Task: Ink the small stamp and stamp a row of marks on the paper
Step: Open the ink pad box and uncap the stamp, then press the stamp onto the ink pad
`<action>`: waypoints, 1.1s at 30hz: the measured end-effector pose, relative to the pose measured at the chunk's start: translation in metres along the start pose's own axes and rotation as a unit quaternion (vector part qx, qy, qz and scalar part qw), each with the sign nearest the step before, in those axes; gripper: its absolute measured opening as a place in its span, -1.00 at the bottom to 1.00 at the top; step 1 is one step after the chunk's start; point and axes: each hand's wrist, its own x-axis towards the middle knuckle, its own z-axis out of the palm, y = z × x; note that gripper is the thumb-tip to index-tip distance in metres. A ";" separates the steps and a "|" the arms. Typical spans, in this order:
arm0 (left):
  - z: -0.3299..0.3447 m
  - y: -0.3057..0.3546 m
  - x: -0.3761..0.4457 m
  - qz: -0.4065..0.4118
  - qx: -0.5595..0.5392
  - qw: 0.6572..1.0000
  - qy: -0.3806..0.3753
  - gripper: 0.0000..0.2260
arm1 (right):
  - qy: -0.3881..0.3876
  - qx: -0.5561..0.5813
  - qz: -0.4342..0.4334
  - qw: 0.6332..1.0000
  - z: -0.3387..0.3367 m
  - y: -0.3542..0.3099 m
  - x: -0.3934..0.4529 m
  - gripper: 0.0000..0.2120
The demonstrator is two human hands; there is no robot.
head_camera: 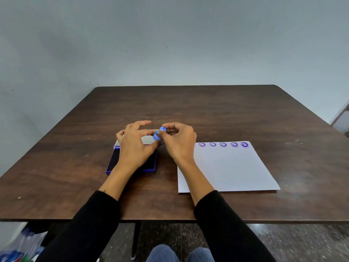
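- Between both sets of fingertips, above the far edge of the ink pad (149, 163): small blue stamp (159, 134), pinched from both sides and lifted off the table (207, 110).
- Left hand (135, 146): thumb and forefinger closed on the stamp's near-left side, remaining fingers (144, 122) fanned loosely above, touching nothing.
- Right hand (179, 140): fingers curled and pressed together around the stamp's far-right end, thumb on top.
- Below the left palm: open pad in its purple tray, dark inked surface exposed, raised lid (146, 139) just beyond the knuckles.
- To the right of the right wrist: white paper (230, 167), with a row of five purple smiley marks (223, 144) along its far edge, rightmost darkest, the others fainter.
- Judged stage: row apparently laid down already; stamp seemingly being capped, adjusted or passed between hands — cannot tell which.
- Risks from here:
  - Inked face brushing a fingertip, given so close a two-handed pinch; smudges on skin, then on paper.
  - Slip from so small a grip, dropping the stamp face-down onto bare wood or onto the sheet and leaving a stray mark.
  - Right forearm resting over the paper's near-left corner; any drag could shift the sheet or smear wet marks.
  - Sleeve dipping toward the uncovered pad.
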 end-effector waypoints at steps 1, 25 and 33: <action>0.000 0.000 0.000 0.000 0.002 1.000 -0.004 -0.77 | -0.006 -0.001 -0.003 1.000 0.000 0.000 0.000 -0.82; -0.004 -0.014 -0.006 0.051 -0.005 0.970 -0.239 -0.73 | 0.003 0.222 0.026 0.975 -0.017 -0.004 0.011 -0.78; -0.011 -0.014 -0.002 -0.017 -0.040 0.987 -0.157 -0.52 | -0.035 0.342 0.092 0.935 -0.024 -0.004 0.016 -0.81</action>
